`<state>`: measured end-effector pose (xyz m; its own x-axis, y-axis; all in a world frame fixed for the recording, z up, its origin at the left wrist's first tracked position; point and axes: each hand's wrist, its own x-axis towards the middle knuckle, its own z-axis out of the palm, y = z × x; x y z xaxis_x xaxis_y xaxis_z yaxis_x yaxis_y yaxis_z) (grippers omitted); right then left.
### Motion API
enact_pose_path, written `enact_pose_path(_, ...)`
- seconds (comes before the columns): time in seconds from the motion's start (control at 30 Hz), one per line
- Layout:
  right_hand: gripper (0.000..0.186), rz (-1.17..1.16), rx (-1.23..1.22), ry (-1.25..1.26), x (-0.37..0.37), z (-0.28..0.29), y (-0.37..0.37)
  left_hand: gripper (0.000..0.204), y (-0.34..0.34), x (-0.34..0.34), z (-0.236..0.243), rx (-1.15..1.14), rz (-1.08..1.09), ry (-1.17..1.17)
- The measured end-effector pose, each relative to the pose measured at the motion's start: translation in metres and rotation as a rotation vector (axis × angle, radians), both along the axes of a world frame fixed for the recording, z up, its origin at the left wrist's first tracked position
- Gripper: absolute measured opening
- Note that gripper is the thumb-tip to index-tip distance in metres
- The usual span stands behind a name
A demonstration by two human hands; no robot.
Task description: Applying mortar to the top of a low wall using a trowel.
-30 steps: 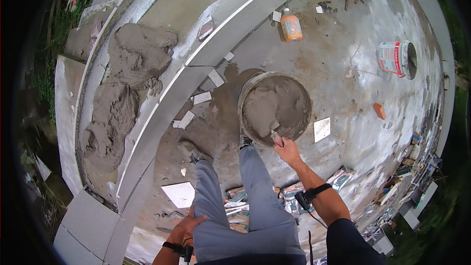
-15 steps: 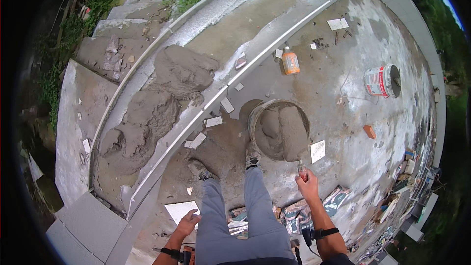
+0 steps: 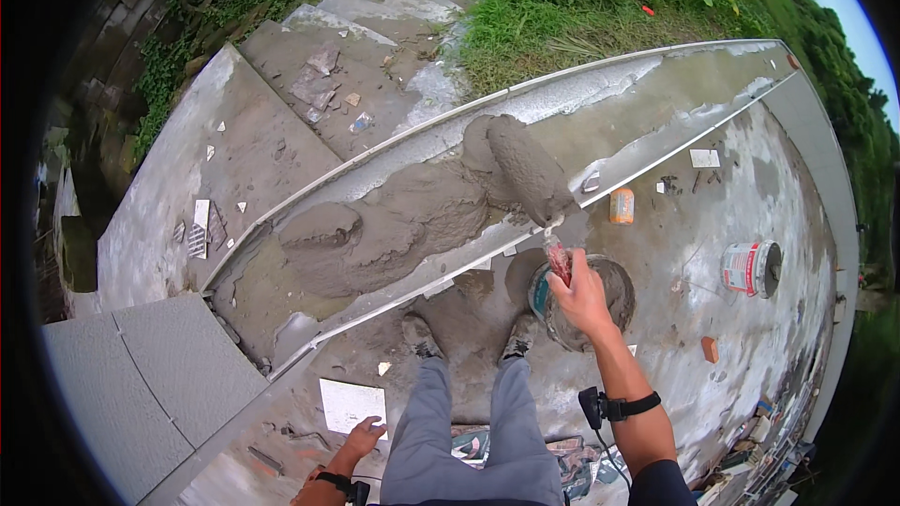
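Note:
My right hand (image 3: 583,295) is closed around the red handle of a trowel (image 3: 559,262). A thick load of wet grey mortar (image 3: 530,169) covers its blade, which is hidden, over the right end of the mortar heap (image 3: 403,215) on the low ledge. Behind my right hand stands a round bucket (image 3: 538,298), partly hidden by the hand and wrist, with mortar inside. Low on the left, my left hand (image 3: 363,437) holds nothing, its fingers apart, close to a white tile (image 3: 352,407) on the ground.
Pale edging (image 3: 647,157) borders the ledge. An orange bottle (image 3: 622,206), a tipped white bucket (image 3: 745,268) and a brick piece (image 3: 710,349) lie to the right. Bags (image 3: 572,459) lie behind my legs. Steps (image 3: 352,14) and grass (image 3: 581,5) lie beyond the ledge.
My right hand has carried the loaded trowel from the bucket up and left to the mortar on the ledge. The view has swung toward the ledge. My left hand stays low, empty.

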<state>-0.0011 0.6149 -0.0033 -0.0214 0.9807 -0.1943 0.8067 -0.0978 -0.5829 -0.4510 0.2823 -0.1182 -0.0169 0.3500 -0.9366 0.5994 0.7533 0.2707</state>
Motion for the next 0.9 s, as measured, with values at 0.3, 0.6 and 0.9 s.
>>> enact_pose_path(0.3, 0.038, -0.157, -0.025, 0.039, 0.0, 0.05, -0.046, 0.055, -0.022, -0.005, -0.006, -0.003, -0.002, 0.017)
enact_pose_path(0.6, 0.026, -0.28, -0.326, -0.376, 0.209, 0.036, -0.169, 0.093, 0.048, 0.091, 0.003, -0.441, -0.214, -0.238)
enact_pose_path(0.9, 0.02, 0.189, -0.657, -0.679, 0.319, -0.268, -0.142, 0.115, 0.065, 0.153, -0.02, -0.503, -0.414, -0.112)
